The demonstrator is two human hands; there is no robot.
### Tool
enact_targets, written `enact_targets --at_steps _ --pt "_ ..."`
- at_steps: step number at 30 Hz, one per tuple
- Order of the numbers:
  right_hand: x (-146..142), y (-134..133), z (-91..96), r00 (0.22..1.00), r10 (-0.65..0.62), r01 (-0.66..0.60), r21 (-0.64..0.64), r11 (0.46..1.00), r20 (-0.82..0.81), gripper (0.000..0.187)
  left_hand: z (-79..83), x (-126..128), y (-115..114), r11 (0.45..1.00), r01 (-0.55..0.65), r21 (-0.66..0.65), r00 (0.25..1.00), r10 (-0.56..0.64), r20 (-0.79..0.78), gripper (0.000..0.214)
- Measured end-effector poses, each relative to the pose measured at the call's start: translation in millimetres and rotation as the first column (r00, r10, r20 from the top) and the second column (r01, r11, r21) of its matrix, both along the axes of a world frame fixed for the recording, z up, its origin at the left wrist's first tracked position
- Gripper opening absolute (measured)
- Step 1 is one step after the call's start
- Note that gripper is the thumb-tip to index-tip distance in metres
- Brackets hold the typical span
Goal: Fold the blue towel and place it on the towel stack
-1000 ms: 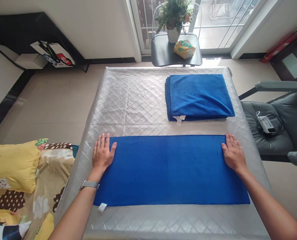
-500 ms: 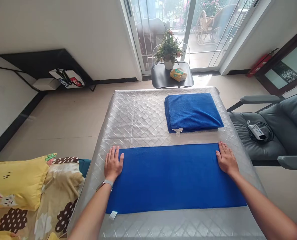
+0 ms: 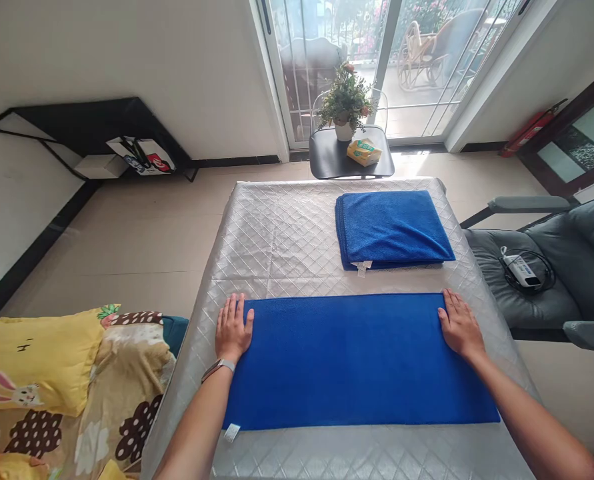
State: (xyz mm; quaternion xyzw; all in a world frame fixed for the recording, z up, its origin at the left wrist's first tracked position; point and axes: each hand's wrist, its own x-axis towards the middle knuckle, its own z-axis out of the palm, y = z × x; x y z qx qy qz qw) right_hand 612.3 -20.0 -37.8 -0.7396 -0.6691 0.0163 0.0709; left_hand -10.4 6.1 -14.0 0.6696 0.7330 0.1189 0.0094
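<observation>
A long blue towel (image 3: 357,360) lies folded into a wide strip across the near part of a table with a silver quilted cover (image 3: 277,233). My left hand (image 3: 233,328) rests flat on the towel's far left corner, fingers stretched out. My right hand (image 3: 459,327) lies flat on the far right corner, fingers also stretched out. Neither hand holds anything. A small white label sticks out at the towel's near left corner. Beyond it, toward the table's far right, sits a stack of folded blue towels (image 3: 391,229).
A grey armchair (image 3: 547,267) with a cabled device (image 3: 523,271) on its seat stands right of the table. A patterned yellow pillow and bedding (image 3: 51,380) lie at the left. A small black table (image 3: 349,157) with a potted plant and a tissue pack stands before glass doors.
The view has tilted upward and drawn back, so more of the room shows. Both hands stay flat on the towel's far corners; the towel has not visibly moved.
</observation>
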Motion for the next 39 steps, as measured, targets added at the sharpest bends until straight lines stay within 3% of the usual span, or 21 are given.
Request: enact_targets --at_steps 39 --pt "-0.9 1.2 7.7 1.0 -0.008 0.007 -0.036 0.999 -0.018 0.064 5.4 2.3 1.3 1.0 -0.015 -0.027 1.0 0.015 0.003 0.063"
